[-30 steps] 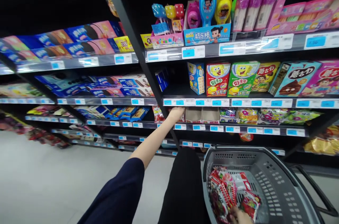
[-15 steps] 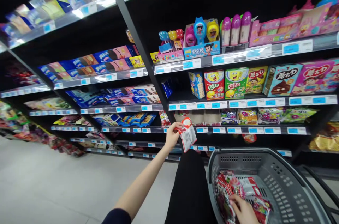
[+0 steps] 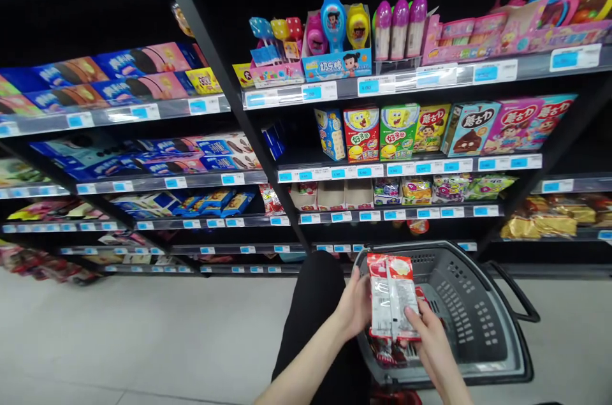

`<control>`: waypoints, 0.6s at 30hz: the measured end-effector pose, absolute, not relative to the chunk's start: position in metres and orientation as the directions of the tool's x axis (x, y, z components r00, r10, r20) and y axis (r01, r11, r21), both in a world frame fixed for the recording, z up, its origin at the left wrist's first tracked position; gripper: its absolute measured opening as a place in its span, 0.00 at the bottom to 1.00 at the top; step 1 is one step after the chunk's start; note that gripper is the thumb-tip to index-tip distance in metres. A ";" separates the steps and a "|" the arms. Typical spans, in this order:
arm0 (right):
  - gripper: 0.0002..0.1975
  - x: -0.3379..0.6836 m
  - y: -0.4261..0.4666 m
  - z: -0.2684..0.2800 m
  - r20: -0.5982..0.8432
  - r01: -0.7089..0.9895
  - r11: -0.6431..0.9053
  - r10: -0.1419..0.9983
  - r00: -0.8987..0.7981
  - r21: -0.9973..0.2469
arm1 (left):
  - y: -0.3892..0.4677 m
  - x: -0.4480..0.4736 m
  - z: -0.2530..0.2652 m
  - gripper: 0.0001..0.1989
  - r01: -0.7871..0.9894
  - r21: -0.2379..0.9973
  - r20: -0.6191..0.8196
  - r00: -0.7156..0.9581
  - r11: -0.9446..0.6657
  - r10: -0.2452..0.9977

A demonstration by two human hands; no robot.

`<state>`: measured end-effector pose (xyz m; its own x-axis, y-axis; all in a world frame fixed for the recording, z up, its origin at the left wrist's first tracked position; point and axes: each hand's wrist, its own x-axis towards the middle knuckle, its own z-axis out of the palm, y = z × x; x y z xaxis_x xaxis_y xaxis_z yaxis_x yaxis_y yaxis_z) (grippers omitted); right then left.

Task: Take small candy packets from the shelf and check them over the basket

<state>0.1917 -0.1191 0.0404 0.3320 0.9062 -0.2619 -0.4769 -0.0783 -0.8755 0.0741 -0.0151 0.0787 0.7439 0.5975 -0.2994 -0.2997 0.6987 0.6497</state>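
A red-and-white snack packet (image 3: 393, 296), its printed back and centre seam facing me, is held upright over a grey shopping basket (image 3: 514, 347). My left hand (image 3: 354, 306) is at the packet's left edge, its fingers partly hidden behind it. My right hand (image 3: 428, 331) grips the lower right corner, thumb on the front. Under the held packet, more red snack packets (image 3: 392, 351) lie in the basket, partly covered by it and my hands. The basket stands on the floor beside my black-trousered leg (image 3: 310, 309).
Shelves of boxed snacks (image 3: 399, 131) and lollipop toys (image 3: 335, 22) face me. Blue cookie boxes (image 3: 143, 70) fill shelves to the left, gold-wrapped packs (image 3: 540, 220) sit at the lower right. The basket's black handle (image 3: 519, 303) sticks out right. Pale floor (image 3: 191, 335) lies to the left.
My left hand has come from near the shelf down and right to the basket. My right hand has risen from the packets in the basket and now holds a packet too. The view has shifted right.
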 end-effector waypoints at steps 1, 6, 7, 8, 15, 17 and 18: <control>0.26 0.197 -0.118 0.031 -0.257 -0.436 -0.092 0.906 0.337 -0.895 | -0.014 0.071 0.072 0.29 -0.250 0.610 -0.312 0.797 0.752 0.518; 0.24 0.220 -0.116 0.002 -0.209 -0.253 -0.101 0.868 0.450 -0.962 | -0.004 0.062 0.057 0.35 -0.232 0.761 -0.241 0.766 0.605 0.596; 0.26 0.221 -0.117 0.003 -0.210 -0.263 -0.087 0.848 0.487 -0.961 | -0.004 0.063 0.057 0.39 -0.249 0.789 -0.210 0.750 0.561 0.627; 0.29 0.221 -0.118 0.007 -0.212 -0.289 -0.064 0.831 0.514 -0.955 | -0.005 0.065 0.056 0.42 -0.269 0.801 -0.191 0.731 0.534 0.655; 0.47 0.200 -0.116 0.032 -0.025 -0.302 0.143 0.870 0.492 -0.942 | -0.017 0.075 0.040 0.46 -0.418 0.724 -0.265 0.566 0.549 0.781; 0.46 0.199 -0.114 0.027 -0.056 -0.289 0.105 0.864 0.500 -0.952 | -0.016 0.074 0.040 0.47 -0.421 0.708 -0.270 0.581 0.567 0.768; 0.45 0.200 -0.114 0.023 -0.074 -0.285 0.090 0.854 0.515 -0.954 | -0.014 0.072 0.041 0.47 -0.412 0.709 -0.267 0.595 0.572 0.758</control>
<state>0.2004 -0.1137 0.0233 0.5147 0.8542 -0.0735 -0.2851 0.0897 -0.9543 0.0724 -0.0142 0.0415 0.5952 0.7581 -0.2666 -0.4116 0.5725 0.7091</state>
